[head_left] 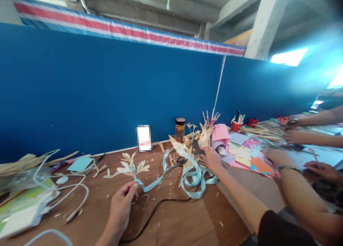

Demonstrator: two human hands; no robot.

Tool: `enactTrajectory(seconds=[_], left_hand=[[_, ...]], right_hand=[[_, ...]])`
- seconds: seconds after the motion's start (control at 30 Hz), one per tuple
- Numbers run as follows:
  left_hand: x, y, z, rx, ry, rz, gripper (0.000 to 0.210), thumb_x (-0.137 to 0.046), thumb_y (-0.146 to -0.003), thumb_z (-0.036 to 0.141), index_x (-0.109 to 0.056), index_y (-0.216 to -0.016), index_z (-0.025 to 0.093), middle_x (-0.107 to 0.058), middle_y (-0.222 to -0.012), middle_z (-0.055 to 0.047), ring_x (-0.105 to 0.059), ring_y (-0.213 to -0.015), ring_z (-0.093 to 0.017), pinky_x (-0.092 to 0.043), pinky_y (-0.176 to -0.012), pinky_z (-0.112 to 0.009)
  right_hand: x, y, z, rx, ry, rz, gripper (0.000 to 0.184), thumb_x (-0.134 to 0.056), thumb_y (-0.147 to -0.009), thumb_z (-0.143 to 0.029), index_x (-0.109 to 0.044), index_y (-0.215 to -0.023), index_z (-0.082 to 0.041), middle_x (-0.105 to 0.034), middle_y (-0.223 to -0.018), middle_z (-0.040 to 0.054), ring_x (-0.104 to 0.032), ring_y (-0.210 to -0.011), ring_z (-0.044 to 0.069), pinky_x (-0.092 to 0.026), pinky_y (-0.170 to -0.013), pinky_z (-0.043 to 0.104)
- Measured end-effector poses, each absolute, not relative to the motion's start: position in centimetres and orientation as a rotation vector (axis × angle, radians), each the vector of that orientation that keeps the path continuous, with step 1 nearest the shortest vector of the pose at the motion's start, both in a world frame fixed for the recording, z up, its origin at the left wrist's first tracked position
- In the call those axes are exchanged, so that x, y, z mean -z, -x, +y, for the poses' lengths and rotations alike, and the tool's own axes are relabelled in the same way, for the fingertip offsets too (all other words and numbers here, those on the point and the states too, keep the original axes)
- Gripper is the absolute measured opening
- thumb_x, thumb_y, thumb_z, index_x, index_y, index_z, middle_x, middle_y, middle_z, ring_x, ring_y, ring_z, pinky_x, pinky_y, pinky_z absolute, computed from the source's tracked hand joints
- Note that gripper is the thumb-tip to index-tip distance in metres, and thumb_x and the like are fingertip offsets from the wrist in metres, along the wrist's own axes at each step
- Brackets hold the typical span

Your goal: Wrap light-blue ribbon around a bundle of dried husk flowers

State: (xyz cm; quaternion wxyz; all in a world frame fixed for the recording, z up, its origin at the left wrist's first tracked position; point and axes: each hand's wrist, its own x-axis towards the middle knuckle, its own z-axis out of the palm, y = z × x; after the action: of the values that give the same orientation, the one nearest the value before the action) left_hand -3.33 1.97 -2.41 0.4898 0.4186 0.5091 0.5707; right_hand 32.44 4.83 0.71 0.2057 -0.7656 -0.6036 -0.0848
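My left hand (122,203) pinches the stem of a dried-husk flower (133,166) with pale, spread petals. Light blue ribbon (154,184) wraps the stem and runs to the right, ending in loose loops on the table. At the right, my right hand (213,159) reaches over these loops with its fingers closed on a black glue gun (197,147); part of its grip is hidden by the hand. Beside the ribbon lies a pair of black-handled scissors (180,162). Dried husks (205,135) are heaped just behind the glue gun.
A black cord (158,205) crosses the brown table. White cables (83,183) and a white power strip (25,217) lie left. A lidded jar (180,129) stands by the blue partition (107,88). Coloured paper (243,160) and other people's hands (280,158) are at right.
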Motion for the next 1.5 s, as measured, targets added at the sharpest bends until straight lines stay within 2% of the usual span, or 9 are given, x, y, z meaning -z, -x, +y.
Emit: enactTrajectory(seconds=[0.27,0.43,0.67,0.77,0.93,1.03,1.17,1.37,1.5], left_hand=[[2.6,3.6,2.0,-1.393,-1.037,1.227,0.036,-0.069,-0.056,0.042,-0.064,-0.079,0.013,-0.051,-0.047,0.004,-0.042,-0.047,-0.010,-0.033,-0.048,-0.021],[3.0,3.6,2.1,-1.354,-1.026,1.230,0.038,-0.070,-0.056,0.041,-0.064,-0.082,0.015,-0.054,-0.052,0.004,-0.044,-0.048,-0.010,-0.033,-0.048,-0.021],[3.4,3.6,2.3,-1.339,-1.088,1.213,0.033,-0.067,-0.061,0.039,-0.063,-0.083,0.014,-0.051,-0.051,0.005,-0.042,-0.052,-0.010,-0.033,-0.052,-0.021],[3.3,3.7,2.3,-1.349,-1.063,1.236,0.037,-0.068,-0.059,0.040,-0.062,-0.084,0.013,-0.051,-0.049,0.004,-0.042,-0.051,-0.011,-0.033,-0.050,-0.021],[2.9,3.6,2.2,-1.377,-1.033,1.225,0.040,-0.069,-0.057,0.041,-0.062,-0.083,0.012,-0.051,-0.047,0.004,-0.042,-0.049,-0.010,-0.033,-0.049,-0.021],[2.9,3.7,2.3,-1.375,-1.035,1.221,0.040,-0.069,-0.056,0.041,-0.063,-0.082,0.012,-0.050,-0.047,0.005,-0.042,-0.048,-0.009,-0.033,-0.048,-0.020],[3.0,3.9,2.3,-1.366,-0.991,1.217,0.041,-0.070,-0.055,0.042,-0.062,-0.083,0.013,-0.050,-0.046,0.005,-0.043,-0.046,-0.010,-0.033,-0.046,-0.020],[2.6,3.7,2.0,-1.393,-0.981,1.199,0.040,-0.070,-0.055,0.040,-0.063,-0.082,0.012,-0.051,-0.046,0.005,-0.043,-0.046,-0.009,-0.034,-0.046,-0.019],[2.3,3.5,1.9,-1.411,-1.017,1.221,0.039,-0.069,-0.056,0.041,-0.063,-0.082,0.012,-0.050,-0.046,0.005,-0.043,-0.048,-0.009,-0.036,-0.049,-0.020]], right_hand=[[-1.8,-34.4,3.4,0.114,2.034,-1.553,0.028,-0.047,-0.079,-0.024,-0.051,-0.106,-0.020,-0.056,-0.102,0.0065,-0.053,-0.088,0.020,-0.038,-0.071,0.028],[-3.3,-35.4,0.7,-0.039,1.904,-1.584,0.024,-0.047,-0.078,-0.032,-0.053,-0.097,-0.019,-0.061,-0.087,0.0034,-0.056,-0.080,0.018,-0.042,-0.069,0.029],[-2.9,-32.6,-1.6,-0.822,1.437,-1.502,0.027,-0.056,-0.073,-0.034,-0.055,-0.093,-0.016,-0.062,-0.086,0.0032,-0.058,-0.078,0.017,-0.045,-0.069,0.029],[-0.9,-30.7,-1.5,-0.835,1.420,-1.272,0.025,-0.061,-0.067,-0.030,-0.057,-0.088,-0.016,-0.063,-0.081,0.0019,-0.057,-0.078,0.018,-0.044,-0.073,0.032],[1.6,-25.8,-0.6,-0.806,1.353,-1.148,0.024,-0.058,-0.069,-0.029,-0.055,-0.091,-0.017,-0.061,-0.087,0.0036,-0.055,-0.080,0.018,-0.043,-0.073,0.032],[1.6,-22.3,0.4,-0.901,1.269,-1.146,0.024,-0.057,-0.070,-0.031,-0.055,-0.091,-0.018,-0.062,-0.082,0.0030,-0.057,-0.074,0.018,-0.046,-0.063,0.029],[0.0,-20.0,1.0,-0.974,1.171,-1.151,0.025,-0.058,-0.071,-0.032,-0.057,-0.092,-0.018,-0.062,-0.083,0.0020,-0.057,-0.072,0.015,-0.046,-0.064,0.027],[-2.6,-24.8,-1.3,-0.880,1.180,-1.080,0.033,-0.058,-0.072,-0.037,-0.057,-0.098,-0.016,-0.063,-0.087,0.0034,-0.056,-0.077,0.016,-0.042,-0.069,0.027],[-2.8,-29.8,-4.0,-0.594,1.406,-1.187,0.033,-0.058,-0.071,-0.038,-0.056,-0.095,-0.016,-0.063,-0.086,0.0055,-0.057,-0.076,0.018,-0.043,-0.067,0.028]])
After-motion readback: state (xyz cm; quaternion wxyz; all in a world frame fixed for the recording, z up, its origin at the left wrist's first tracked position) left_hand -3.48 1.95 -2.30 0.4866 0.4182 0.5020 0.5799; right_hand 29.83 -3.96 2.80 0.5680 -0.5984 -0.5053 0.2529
